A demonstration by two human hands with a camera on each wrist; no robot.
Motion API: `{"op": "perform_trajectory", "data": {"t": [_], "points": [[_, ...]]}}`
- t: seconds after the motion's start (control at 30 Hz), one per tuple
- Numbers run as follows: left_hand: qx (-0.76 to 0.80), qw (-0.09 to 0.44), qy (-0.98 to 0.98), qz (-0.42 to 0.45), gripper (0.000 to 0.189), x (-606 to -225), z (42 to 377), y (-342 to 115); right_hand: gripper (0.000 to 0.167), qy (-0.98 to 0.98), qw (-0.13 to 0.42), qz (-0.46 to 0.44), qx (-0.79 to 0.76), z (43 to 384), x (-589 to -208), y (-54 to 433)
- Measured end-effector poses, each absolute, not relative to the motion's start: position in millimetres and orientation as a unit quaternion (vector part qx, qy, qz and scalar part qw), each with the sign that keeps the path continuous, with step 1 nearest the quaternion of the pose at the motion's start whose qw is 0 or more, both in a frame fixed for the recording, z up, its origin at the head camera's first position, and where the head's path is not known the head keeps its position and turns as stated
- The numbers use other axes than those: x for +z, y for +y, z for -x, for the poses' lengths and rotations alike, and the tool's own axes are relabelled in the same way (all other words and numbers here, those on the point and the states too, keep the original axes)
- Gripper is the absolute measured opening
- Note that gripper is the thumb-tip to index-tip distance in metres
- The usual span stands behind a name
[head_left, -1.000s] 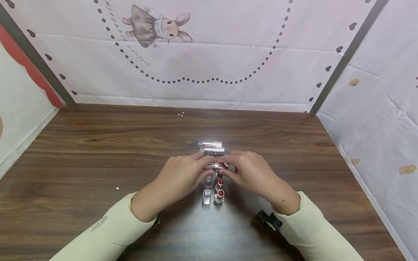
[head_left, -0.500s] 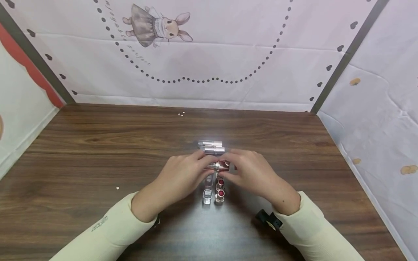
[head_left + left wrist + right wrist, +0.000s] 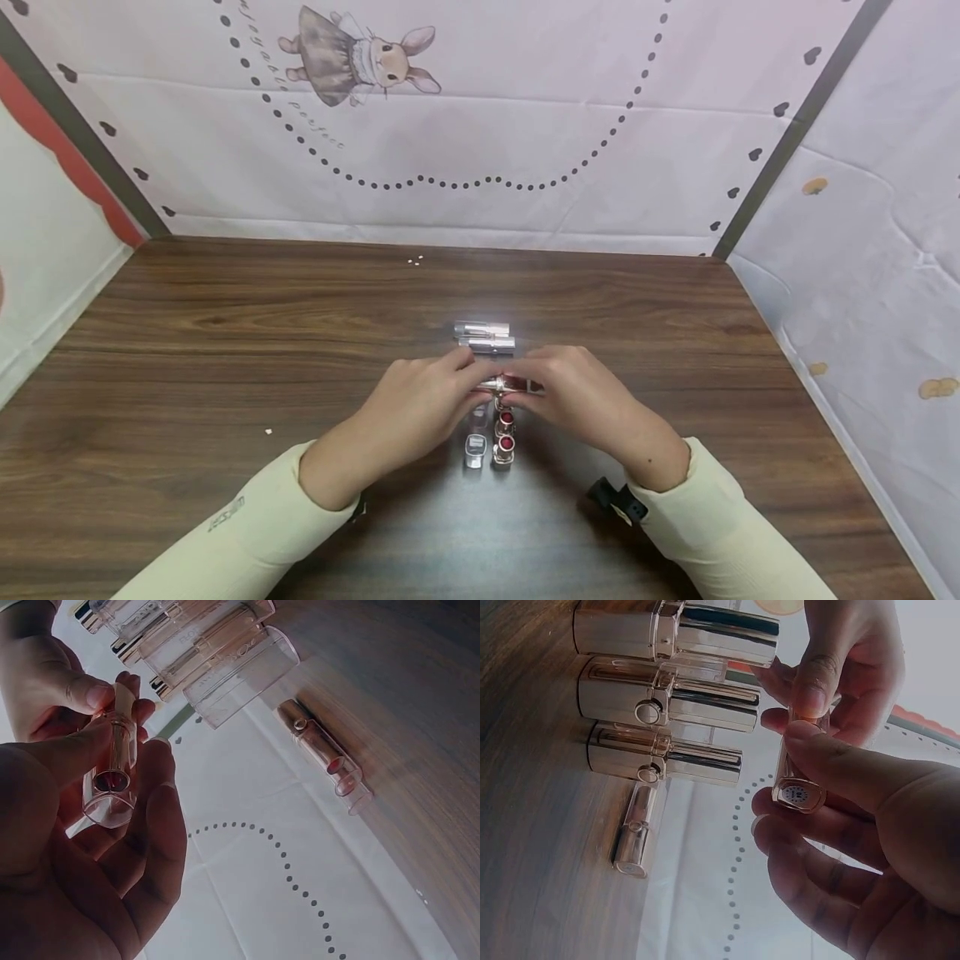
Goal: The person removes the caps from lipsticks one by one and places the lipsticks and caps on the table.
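Note:
Both hands hold one rose-gold lipstick (image 3: 495, 384) between them, low over the table. My left hand (image 3: 416, 400) pinches its clear-capped end; in the left wrist view the dark red bullet (image 3: 111, 781) shows inside the clear cap (image 3: 109, 811). My right hand (image 3: 581, 396) pinches the base end, where a round label (image 3: 794, 794) faces the right wrist camera. Just below the hands stand two uncapped lipsticks, a nearer one (image 3: 504, 451) and a farther one (image 3: 506, 422), with red tips. Left of them stand clear caps, one nearer (image 3: 475, 451) and one partly behind my left fingers (image 3: 479, 417).
Beyond the hands two capped lipsticks lie sideways, one farther back (image 3: 482, 330) and one closer (image 3: 487, 345). White specks (image 3: 416, 261) lie near the back edge of the wood table (image 3: 225, 333), another speck (image 3: 268, 432) at left. Printed cloth (image 3: 495, 142) hangs behind.
Both hands stay nearly in place on the lipstick. Half a second ago the index fingertips were slightly apart; now they meet above it. The other lipsticks and the caps have not moved.

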State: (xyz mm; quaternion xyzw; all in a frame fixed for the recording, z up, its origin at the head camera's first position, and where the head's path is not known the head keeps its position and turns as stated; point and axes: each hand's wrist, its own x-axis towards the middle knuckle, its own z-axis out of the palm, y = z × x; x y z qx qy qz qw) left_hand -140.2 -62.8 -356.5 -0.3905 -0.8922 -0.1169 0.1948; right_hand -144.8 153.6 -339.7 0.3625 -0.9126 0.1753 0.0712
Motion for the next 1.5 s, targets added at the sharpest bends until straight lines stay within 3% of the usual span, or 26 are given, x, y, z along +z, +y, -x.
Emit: {"op": "perform_trajectory", "data": {"t": [0.53,1.5], "points": [[-0.121,0.163,-0.912,0.355,0.031,-352.5,134.9,-60.4,0.028,-0.929,0.105,-0.335,0.116,142.2,-338.1,153.1],[-0.15,0.148,-0.905,0.369,0.034,-353.1,137.8,-63.3,0.028,-0.928,0.093,-0.335,0.136,143.9,-337.2,155.8]]}}
